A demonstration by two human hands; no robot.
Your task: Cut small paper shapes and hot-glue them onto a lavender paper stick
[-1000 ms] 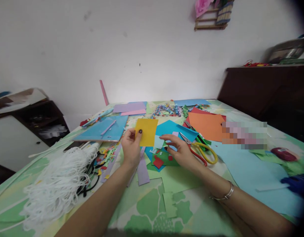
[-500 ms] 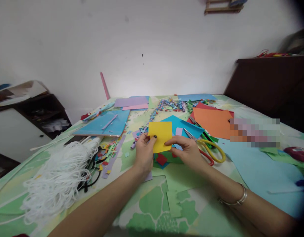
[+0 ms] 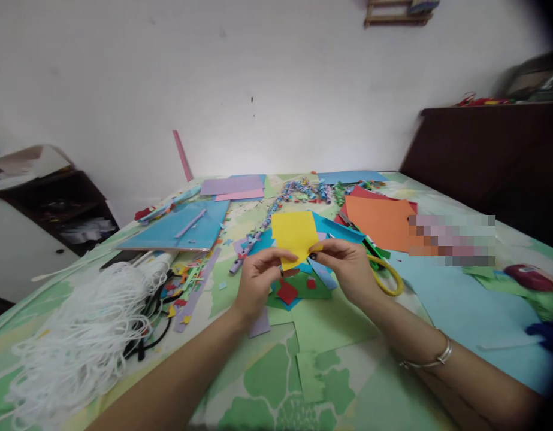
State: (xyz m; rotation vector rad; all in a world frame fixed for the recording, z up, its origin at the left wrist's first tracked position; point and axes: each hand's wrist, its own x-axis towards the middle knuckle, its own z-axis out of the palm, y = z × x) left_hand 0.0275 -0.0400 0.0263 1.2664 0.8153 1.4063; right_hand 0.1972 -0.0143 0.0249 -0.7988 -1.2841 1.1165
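A piece of yellow paper is held up above the middle of the table by both hands. My left hand pinches its lower left part between thumb and fingers. At the lower right corner, my right hand grips the paper, and that corner looks bent. Beneath lie a green paper piece and a red cut piece. Scissors with a yellow handle lie just right of my right hand, partly hidden by it. Blue paper rests behind the yellow piece.
A heap of white cord covers the left side, beside small paper scraps. A blue packet lies behind it. Orange paper and a light blue sheet are on the right. Rolled paper beads lie at the back.
My fingers have shifted on the yellow paper: my left hand now holds it lower, and my right hand bends its lower right corner. The view has turned slightly right.
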